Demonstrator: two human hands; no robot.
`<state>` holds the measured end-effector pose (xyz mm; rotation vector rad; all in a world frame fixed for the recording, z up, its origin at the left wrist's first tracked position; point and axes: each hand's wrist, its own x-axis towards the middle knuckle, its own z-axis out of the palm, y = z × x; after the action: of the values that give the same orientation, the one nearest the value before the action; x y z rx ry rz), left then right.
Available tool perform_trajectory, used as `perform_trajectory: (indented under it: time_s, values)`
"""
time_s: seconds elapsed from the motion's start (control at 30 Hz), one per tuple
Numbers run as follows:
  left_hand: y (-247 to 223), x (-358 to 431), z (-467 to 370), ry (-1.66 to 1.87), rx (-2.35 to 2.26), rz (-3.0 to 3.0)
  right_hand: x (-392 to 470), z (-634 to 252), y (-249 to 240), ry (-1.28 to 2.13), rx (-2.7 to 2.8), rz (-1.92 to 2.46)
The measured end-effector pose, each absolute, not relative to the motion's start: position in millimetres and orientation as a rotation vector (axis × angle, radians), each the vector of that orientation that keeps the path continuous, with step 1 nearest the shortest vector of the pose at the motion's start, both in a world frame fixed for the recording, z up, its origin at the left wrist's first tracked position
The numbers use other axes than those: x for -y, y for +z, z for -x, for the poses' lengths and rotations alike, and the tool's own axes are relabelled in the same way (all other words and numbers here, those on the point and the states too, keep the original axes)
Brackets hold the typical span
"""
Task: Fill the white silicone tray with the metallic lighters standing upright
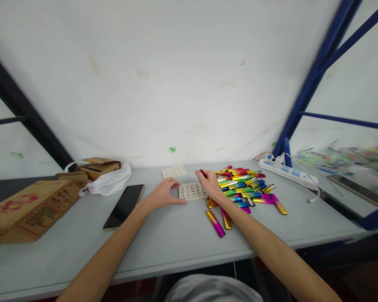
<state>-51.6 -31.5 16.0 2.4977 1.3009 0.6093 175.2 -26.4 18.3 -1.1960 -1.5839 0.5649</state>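
Observation:
A cream tray with rows of holes (192,191) lies on the table between my hands. My left hand (165,193) is at its left end, thumb and fingers spread apart around the near and far corners, holding nothing. Over the tray's right end, my right hand (210,183) is closed on a lighter (203,173), of which only a dark reddish end shows above the fingers. To the right lies a heap of shiny lighters (244,186) in gold, red, green, blue and purple. One gold and magenta lighter (216,224) lies apart, closer to the front edge.
A second cream tray (174,171) lies behind, near the wall. On the left are a dark phone-like slab (124,206), a white plastic bag (110,181) and a cardboard box (34,205). A white power strip (288,171) lies at right by the blue frame (315,79).

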Motion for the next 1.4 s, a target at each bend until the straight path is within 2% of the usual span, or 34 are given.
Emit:
perform_trajectory:
  time_s: [0.33, 0.5, 0.67, 0.83, 1.07, 1.4]
  values:
    - [15.3, 29.3, 58.2, 0.629, -1.287, -2.495, 24.7, -178.1, 17.3, 0.492, 1.608, 1.204]
    - [14.1, 27.5, 58.0, 0.671, -1.289, -2.472, 28.9, -178.7, 17.0, 0.549, 1.847, 1.058]
    - [13.2, 27.1, 57.9, 0.673, -1.308, -2.422, 26.1, -173.3, 18.2, 0.26, 2.109, 1.029]
    - [12.8, 27.2, 57.3, 0.701, -1.314, -2.375, 16.7, -160.7, 17.0, 0.256, 2.167, 1.179]
    - [15.3, 28.4, 55.3, 0.668, -1.314, -2.352, 11.7, -156.4, 16.3, 0.219, 2.32, 1.083]
    - [14.4, 26.7, 56.5, 0.677, -1.306, -2.37, 11.8, -151.2, 13.4, -0.018, 2.468, 1.191]
